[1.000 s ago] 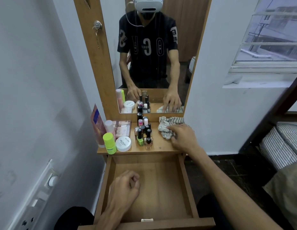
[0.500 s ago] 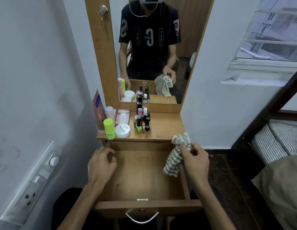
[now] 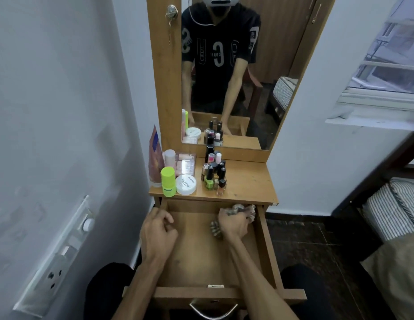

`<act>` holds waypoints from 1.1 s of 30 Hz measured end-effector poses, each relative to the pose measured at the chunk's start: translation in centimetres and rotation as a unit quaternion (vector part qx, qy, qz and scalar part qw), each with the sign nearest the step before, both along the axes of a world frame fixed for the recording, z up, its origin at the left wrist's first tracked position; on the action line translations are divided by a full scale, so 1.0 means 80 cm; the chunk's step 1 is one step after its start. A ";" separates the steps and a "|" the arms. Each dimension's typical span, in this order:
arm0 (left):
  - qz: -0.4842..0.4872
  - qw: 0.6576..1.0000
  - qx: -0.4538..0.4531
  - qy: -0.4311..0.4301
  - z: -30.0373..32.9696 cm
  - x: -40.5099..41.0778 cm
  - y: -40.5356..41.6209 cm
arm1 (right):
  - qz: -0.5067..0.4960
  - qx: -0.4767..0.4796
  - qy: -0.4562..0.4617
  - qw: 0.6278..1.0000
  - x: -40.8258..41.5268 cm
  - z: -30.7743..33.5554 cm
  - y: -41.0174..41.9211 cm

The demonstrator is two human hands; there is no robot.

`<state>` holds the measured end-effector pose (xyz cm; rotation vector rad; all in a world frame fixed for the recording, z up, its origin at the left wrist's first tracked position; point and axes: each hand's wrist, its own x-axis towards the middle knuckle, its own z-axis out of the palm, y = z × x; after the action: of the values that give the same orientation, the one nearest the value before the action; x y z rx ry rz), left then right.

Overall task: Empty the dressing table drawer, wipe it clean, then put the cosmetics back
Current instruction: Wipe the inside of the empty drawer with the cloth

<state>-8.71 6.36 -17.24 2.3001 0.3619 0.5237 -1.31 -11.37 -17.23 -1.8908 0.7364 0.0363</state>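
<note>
The drawer (image 3: 215,257) stands pulled out beneath the tabletop (image 3: 245,181), its wooden floor bare of cosmetics. At about one o'clock inside it, in the far right corner, the right hand (image 3: 233,224) is clenched around a bunched checked cloth (image 3: 241,210) and presses it down against the drawer floor, close to the right wall. Folds of cloth stick out beyond the knuckles toward twelve o'clock and under the wrist toward seven o'clock. At about ten o'clock, the left hand (image 3: 157,232) lies over the drawer's left wall with its fingers curled in; whether they grip the wall edge or merely rest there cannot be told.

The cosmetics sit on the tabletop at twelve o'clock from the drawer. A cluster of nail polish bottles (image 3: 214,173) stands upright near the middle. To its left, toward eleven o'clock, lie a round white jar (image 3: 186,184), a green bottle (image 3: 168,181) just beside it, a pale pink bottle (image 3: 169,158), a clear palette box (image 3: 185,163) and a tall tube (image 3: 155,158) against the wall. The right half of the tabletop holds nothing. Behind, the mirror (image 3: 224,72) reflects the person leaning in. The metal drawer handle (image 3: 213,310) shows at six o'clock.
</note>
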 end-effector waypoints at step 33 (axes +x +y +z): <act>-0.019 0.999 0.000 -0.029 -0.003 -0.013 0.005 | 0.640 -0.174 0.200 0.721 -0.087 0.039 -0.007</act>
<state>-9.78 6.80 -17.48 2.2817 0.2900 0.5688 -8.30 -11.89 -14.08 -2.4328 -0.5002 1.2860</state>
